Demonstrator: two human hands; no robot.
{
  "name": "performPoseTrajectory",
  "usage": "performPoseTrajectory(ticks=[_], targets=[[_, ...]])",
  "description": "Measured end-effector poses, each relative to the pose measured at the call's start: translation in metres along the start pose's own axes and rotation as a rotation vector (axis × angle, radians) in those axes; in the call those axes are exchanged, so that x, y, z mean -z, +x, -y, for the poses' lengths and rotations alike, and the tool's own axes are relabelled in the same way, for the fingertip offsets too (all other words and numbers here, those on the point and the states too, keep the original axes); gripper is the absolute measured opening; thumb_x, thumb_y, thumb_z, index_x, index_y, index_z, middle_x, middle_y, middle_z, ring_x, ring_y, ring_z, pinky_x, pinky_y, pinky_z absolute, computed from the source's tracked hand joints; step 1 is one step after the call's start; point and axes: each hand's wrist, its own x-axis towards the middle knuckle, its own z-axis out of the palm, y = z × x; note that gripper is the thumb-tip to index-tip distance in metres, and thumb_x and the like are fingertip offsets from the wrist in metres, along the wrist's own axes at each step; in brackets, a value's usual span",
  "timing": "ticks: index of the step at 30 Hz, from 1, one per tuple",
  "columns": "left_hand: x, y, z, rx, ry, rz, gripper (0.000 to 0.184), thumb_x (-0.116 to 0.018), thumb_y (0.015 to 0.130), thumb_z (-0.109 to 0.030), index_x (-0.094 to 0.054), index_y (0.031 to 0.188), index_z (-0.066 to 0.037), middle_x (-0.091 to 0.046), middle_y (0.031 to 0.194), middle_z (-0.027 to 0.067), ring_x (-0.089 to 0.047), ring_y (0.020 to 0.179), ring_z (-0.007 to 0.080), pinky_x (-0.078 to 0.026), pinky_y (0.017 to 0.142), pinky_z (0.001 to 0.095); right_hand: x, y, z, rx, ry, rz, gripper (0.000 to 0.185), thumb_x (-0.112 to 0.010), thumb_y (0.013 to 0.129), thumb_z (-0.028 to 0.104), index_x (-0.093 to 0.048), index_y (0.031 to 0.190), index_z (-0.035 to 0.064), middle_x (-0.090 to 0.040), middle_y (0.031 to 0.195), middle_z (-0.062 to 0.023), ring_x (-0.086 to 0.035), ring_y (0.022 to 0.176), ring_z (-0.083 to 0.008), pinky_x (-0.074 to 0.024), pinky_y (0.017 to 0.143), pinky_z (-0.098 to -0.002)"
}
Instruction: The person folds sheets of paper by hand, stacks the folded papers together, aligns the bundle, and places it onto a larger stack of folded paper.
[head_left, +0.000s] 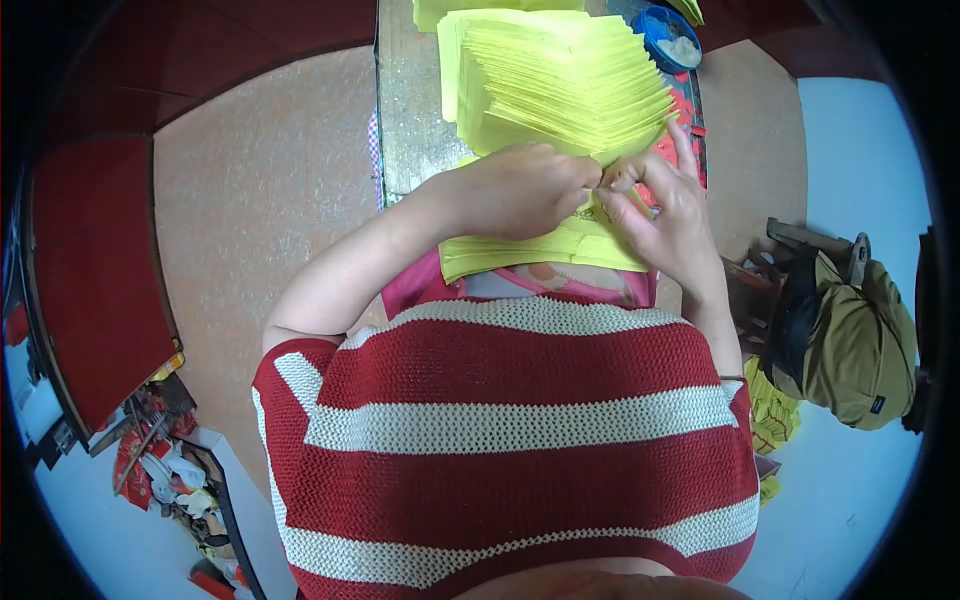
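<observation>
Yellow sheets (530,258) lying nearest, partly beneath the narrowly curled left hand (530,190) and the right hand (668,208), its thumb and forefinger bent close by, cannot tell whether either grips anything, fanned yellow stack (565,80) just beyond both, blue bowl (648,27) at its far right

"Floor (260,180)?"
"Brown, speckled, past left and right edges of the worktop (408,110)."
"Left side?"
"Dark red panel (95,280), one, well off the left edge."
"Right side?"
"Pale blue surface (860,140), one, well off the right edge."
</observation>
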Motion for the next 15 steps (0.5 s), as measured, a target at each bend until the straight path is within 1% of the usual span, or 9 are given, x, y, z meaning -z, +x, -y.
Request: performPoseTrajectory(ticks=[5,6,7,8,10,11,12,14,15], targets=[[0.002,0.002,0.004,-0.055,0.001,-0.008,0.021,-0.052,0.095,-0.015,-0.066,0.098,0.0,-0.067,0.081,0.021,-0.067,0.076,0.036,-0.051,0.072,0.0447,0.026,-0.009,0.014,0.075,-0.262,0.012,0.017,-0.073,0.078,0.011,-0.063,0.092,0.0114,-0.066,0.087,-0.0013,-0.065,0.096,-0.0207,-0.0239,0.117,-0.0551],[0.003,0.003,0.003,-0.049,-0.022,-0.101,0.02,-0.054,0.094,-0.015,-0.066,0.097,-0.001,-0.067,0.08,0.0195,-0.067,0.073,0.034,-0.052,0.07,0.0429,0.031,-0.013,0.022,0.109,-0.386,0.052,0.019,-0.074,0.078,0.012,-0.065,0.095,0.0123,-0.066,0.092,-0.0019,-0.064,0.103,-0.0215,-0.0233,0.117,-0.0559],[0.005,0.003,0.002,-0.045,-0.045,-0.193,0.018,-0.055,0.093,-0.015,-0.067,0.095,-0.001,-0.067,0.078,0.0181,-0.068,0.071,0.0321,-0.053,0.069,0.0411,0.029,-0.018,0.028,0.082,-0.325,0.168,0.018,-0.074,0.079,0.016,-0.069,0.097,0.0132,-0.066,0.103,-0.0043,-0.059,0.113,-0.0234,-0.0206,0.118,-0.058],[0.008,0.003,0.0,-0.049,-0.044,-0.189,0.018,-0.055,0.093,-0.015,-0.067,0.095,-0.001,-0.067,0.078,0.0181,-0.068,0.071,0.0321,-0.053,0.069,0.0411,0.022,-0.021,0.025,0.077,-0.327,0.165,0.018,-0.074,0.079,0.016,-0.069,0.097,0.0132,-0.066,0.103,-0.0043,-0.059,0.113,-0.0234,-0.0206,0.118,-0.058],[0.016,0.001,-0.005,-0.085,0.137,-0.501,0.017,-0.06,0.091,-0.016,-0.067,0.097,-0.002,-0.068,0.077,0.0148,-0.069,0.068,0.0271,-0.054,0.065,0.0372,0.008,-0.026,0.017,0.067,-0.154,0.29,0.016,-0.073,0.081,0.019,-0.072,0.095,0.0117,-0.066,0.106,-0.0065,-0.059,0.113,-0.0246,-0.0192,0.118,-0.0581],[0.018,-0.002,-0.009,-0.183,0.106,-0.582,0.016,-0.063,0.09,-0.016,-0.067,0.099,-0.003,-0.069,0.079,0.0143,-0.07,0.069,0.0249,-0.054,0.061,0.0352,0.013,-0.02,0.016,0.065,-0.191,0.263,0.018,-0.073,0.082,0.022,-0.074,0.094,0.0087,-0.067,0.108,-0.0086,-0.059,0.114,-0.0264,-0.0207,0.117,-0.0557],[0.021,-0.009,-0.015,-0.175,0.107,-0.581,0.016,-0.063,0.09,-0.016,-0.067,0.099,-0.003,-0.069,0.079,0.0143,-0.07,0.069,0.0249,-0.054,0.061,0.0352,0.013,-0.017,0.013,0.067,-0.183,0.266,0.018,-0.073,0.082,0.022,-0.074,0.094,0.0087,-0.067,0.108,-0.0086,-0.059,0.114,-0.0264,-0.0207,0.117,-0.0557],[0.027,-0.02,-0.028,-0.091,-0.03,-0.357,0.018,-0.061,0.092,-0.017,-0.068,0.102,-0.004,-0.07,0.083,0.016,-0.07,0.073,0.0287,-0.055,0.066,0.0378,0.013,-0.01,0.002,-0.005,-0.143,0.151,0.019,-0.073,0.081,0.022,-0.074,0.094,0.0069,-0.067,0.107,-0.0093,-0.059,0.114,-0.0275,-0.023,0.116,-0.0541],[0.023,-0.019,-0.025,-0.095,-0.028,-0.359,0.018,-0.061,0.092,-0.017,-0.068,0.102,-0.004,-0.07,0.083,0.016,-0.07,0.073,0.0287,-0.055,0.066,0.0378,0.009,-0.007,-0.002,-0.002,-0.143,0.115,0.018,-0.074,0.081,0.021,-0.073,0.09,0.0062,-0.067,0.107,-0.0089,-0.058,0.114,-0.0271,-0.0237,0.115,-0.0535]])
